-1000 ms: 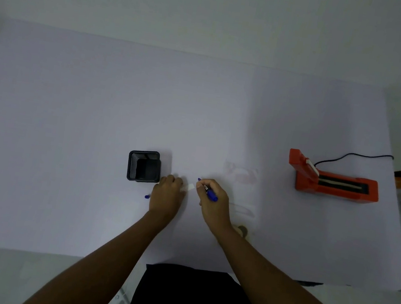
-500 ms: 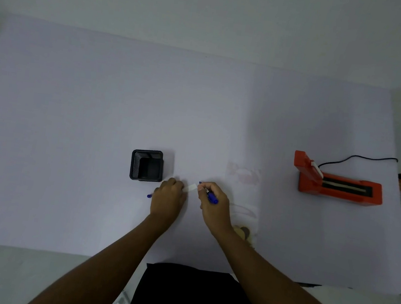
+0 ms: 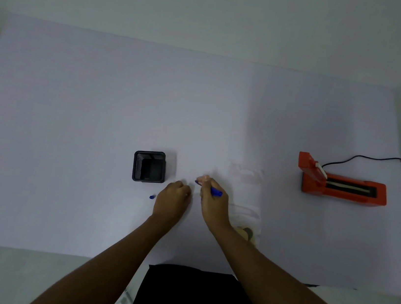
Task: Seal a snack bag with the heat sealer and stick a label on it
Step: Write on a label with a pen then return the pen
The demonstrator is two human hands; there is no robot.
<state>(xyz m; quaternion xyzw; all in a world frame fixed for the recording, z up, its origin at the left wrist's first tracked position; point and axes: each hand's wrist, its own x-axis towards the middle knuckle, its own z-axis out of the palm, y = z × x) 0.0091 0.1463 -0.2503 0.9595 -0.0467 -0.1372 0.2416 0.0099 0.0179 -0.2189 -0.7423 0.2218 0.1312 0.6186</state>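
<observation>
My right hand [image 3: 213, 205] grips a blue pen [image 3: 215, 192], tip pointing left towards my left hand [image 3: 173, 201]. The left hand rests curled on the table, fingertips pinching down a small white label that the two hands now hide. A clear snack bag [image 3: 247, 211] lies flat just right of my right wrist, with brown snacks [image 3: 247, 232] at its near end. The orange heat sealer [image 3: 341, 188] sits far right with its lid raised at the left end.
A black mesh pen holder [image 3: 149, 166] stands left of my hands. The blue pen cap [image 3: 152, 197] lies beside my left hand. A second clear bag [image 3: 245, 175] lies behind my right hand. The sealer's black cord [image 3: 363, 158] runs off the table's right edge.
My hands have drawn closer together. The white label strip that showed between them is now covered, and the pen tip has shifted slightly left.
</observation>
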